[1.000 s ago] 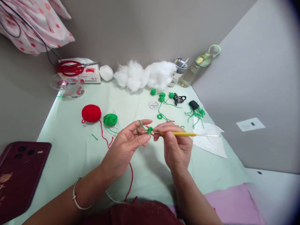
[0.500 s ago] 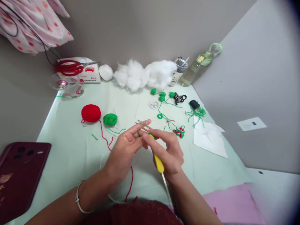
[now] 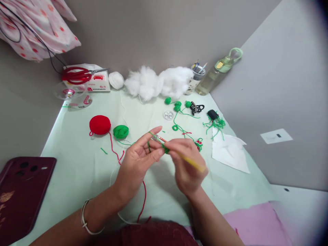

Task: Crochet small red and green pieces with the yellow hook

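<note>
My left hand is closed, its thumb and fingers pinching a small green crochet piece. A strand of green yarn loops round its fingers, and the index finger is stretched out. In my right hand is a crochet hook with a yellow handle, blurred and slanting down to the right. The hook's tip is hidden at the green piece, where both hands meet. A slim metal and orange tool shows between the hands; I cannot make out its kind.
A red yarn ball and a green yarn ball lie left. White stuffing, a pen cup and a bottle line the back wall. Green crocheted pieces lie ahead; a phone sits left.
My right hand has turned and shifted slightly right, swinging the yellow handle from steep to a flatter slant. My left hand stays nearly in place with the green piece.
</note>
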Demonstrator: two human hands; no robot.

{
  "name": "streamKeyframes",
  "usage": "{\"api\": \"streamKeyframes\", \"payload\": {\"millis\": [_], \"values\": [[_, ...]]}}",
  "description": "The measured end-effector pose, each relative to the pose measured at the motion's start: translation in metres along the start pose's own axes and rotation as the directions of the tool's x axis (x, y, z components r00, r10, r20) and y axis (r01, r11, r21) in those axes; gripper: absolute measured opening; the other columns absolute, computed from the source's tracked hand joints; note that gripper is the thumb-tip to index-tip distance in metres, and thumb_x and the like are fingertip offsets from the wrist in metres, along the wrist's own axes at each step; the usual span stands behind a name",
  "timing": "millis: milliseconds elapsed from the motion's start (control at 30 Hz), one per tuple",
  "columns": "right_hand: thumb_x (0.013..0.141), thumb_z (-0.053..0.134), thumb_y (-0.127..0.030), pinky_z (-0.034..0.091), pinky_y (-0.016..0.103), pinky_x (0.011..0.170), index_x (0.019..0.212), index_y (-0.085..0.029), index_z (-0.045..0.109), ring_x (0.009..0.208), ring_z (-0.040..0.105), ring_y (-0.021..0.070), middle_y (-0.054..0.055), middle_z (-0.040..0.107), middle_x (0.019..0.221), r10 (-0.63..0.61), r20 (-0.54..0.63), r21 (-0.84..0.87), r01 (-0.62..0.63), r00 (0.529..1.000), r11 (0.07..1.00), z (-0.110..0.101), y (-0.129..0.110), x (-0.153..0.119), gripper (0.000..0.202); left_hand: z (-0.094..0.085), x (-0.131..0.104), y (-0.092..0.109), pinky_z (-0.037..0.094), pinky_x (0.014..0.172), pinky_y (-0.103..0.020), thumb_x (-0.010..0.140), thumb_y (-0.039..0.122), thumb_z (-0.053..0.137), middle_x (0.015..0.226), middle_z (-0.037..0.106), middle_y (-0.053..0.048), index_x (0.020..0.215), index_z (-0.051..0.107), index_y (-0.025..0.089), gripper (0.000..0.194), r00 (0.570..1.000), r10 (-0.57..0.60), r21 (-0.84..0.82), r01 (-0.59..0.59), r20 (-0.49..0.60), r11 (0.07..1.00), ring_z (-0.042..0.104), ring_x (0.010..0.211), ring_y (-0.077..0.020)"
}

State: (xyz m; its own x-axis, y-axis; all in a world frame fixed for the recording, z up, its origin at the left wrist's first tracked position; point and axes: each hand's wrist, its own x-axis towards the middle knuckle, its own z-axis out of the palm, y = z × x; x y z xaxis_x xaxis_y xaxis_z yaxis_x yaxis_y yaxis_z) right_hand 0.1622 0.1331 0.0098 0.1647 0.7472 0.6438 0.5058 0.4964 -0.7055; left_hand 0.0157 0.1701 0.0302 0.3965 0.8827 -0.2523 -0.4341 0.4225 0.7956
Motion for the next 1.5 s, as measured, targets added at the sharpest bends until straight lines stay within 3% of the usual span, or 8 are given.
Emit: {"api": "streamKeyframes", "payload": {"millis": [133,267,400,500,633,767,967,1500], "values": [[0.096,0.070,-0.015,0.063,0.038,0.074,0.116,-0.036,0.080,0.091,0.074,0.0215,0.005,0.078,0.106,-0.187,-0.049,-0.217,0.172,0.981,0.961,0.001,0.003,-0.007,0.031,0.000,0.003,-0.001,0.049,0.072,-0.021,0.085,0.025,0.085,0.086,0.065,0.000,0.121,0.082,0.020,0.037,0.977,-0.192,-0.179,0.206,0.092,0.962,0.052,0.070,-0.0088],[0.104,0.058,-0.019,0.060,0.035,0.064,0.111,-0.028,0.078,0.072,0.069,0.0174,0.003,0.073,0.087,0.061,-0.125,0.091,-0.050,0.990,0.995,-0.006,0.003,0.008,0.023,-0.009,0.013,0.007,0.047,0.064,-0.016,0.081,0.018,0.086,0.092,0.065,-0.003,0.103,0.087,0.014,0.023,0.974,-0.198,-0.266,0.221,0.111,0.938,0.048,0.066,-0.0049],[0.105,0.057,-0.025,0.057,0.030,0.055,0.100,-0.026,0.078,0.063,0.065,0.0139,0.001,0.071,0.082,0.267,-0.009,0.413,-0.240,0.964,0.879,-0.007,0.001,0.015,0.021,-0.009,0.011,0.007,0.048,0.069,-0.016,0.083,0.017,0.085,0.083,0.064,0.001,0.109,0.087,0.022,0.027,0.995,-0.073,-0.112,0.080,0.061,0.990,0.054,0.071,-0.0071],[0.102,0.062,-0.018,0.063,0.035,0.070,0.110,-0.029,0.079,0.084,0.073,0.0189,0.005,0.078,0.097,0.059,-0.008,0.062,-0.058,0.998,0.996,0.000,-0.001,0.005,0.021,-0.003,0.004,0.000,0.049,0.080,-0.018,0.083,0.017,0.087,0.082,0.066,0.004,0.126,0.080,0.031,0.046,1.000,0.010,-0.021,-0.009,0.028,1.000,0.059,0.082,-0.0094],[0.097,0.068,-0.010,0.064,0.039,0.079,0.126,-0.034,0.076,0.101,0.076,0.0230,0.007,0.080,0.117,-0.259,-0.036,-0.301,0.237,0.965,0.924,0.004,-0.001,-0.006,0.039,0.000,0.002,-0.004,0.049,0.091,-0.026,0.088,0.027,0.085,0.082,0.070,0.003,0.135,0.074,0.028,0.049,0.992,-0.105,-0.036,0.108,0.074,0.994,0.062,0.086,-0.0123],[0.098,0.067,-0.012,0.064,0.038,0.079,0.115,-0.032,0.080,0.095,0.076,0.0212,0.004,0.082,0.104,-0.011,-0.110,0.039,0.015,0.994,0.999,-0.001,-0.002,0.002,0.029,-0.002,0.005,0.004,0.048,0.089,-0.027,0.085,0.025,0.086,0.080,0.072,0.002,0.122,0.082,0.024,0.037,0.988,-0.120,-0.048,0.125,0.101,0.991,0.063,0.078,-0.0114],[0.102,0.066,-0.032,0.060,0.031,0.063,0.101,-0.024,0.078,0.070,0.070,0.0157,0.005,0.083,0.094,0.384,0.011,0.487,-0.340,0.923,0.804,-0.004,0.001,0.013,0.015,-0.003,0.007,0.010,0.049,0.086,-0.029,0.084,0.024,0.085,0.085,0.072,0.001,0.116,0.084,0.024,0.032,0.995,-0.072,0.004,0.072,0.062,0.997,0.063,0.076,-0.0130],[0.107,0.056,-0.032,0.064,0.034,0.061,0.102,-0.021,0.070,0.070,0.076,0.0184,0.007,0.084,0.092,0.355,0.034,0.493,-0.325,0.934,0.807,-0.011,-0.003,0.012,0.018,-0.004,0.005,0.012,0.046,0.083,-0.028,0.085,0.026,0.081,0.082,0.069,0.001,0.106,0.086,0.025,0.021,1.000,-0.026,0.123,0.025,0.010,0.992,0.056,0.076,-0.0135]]}}
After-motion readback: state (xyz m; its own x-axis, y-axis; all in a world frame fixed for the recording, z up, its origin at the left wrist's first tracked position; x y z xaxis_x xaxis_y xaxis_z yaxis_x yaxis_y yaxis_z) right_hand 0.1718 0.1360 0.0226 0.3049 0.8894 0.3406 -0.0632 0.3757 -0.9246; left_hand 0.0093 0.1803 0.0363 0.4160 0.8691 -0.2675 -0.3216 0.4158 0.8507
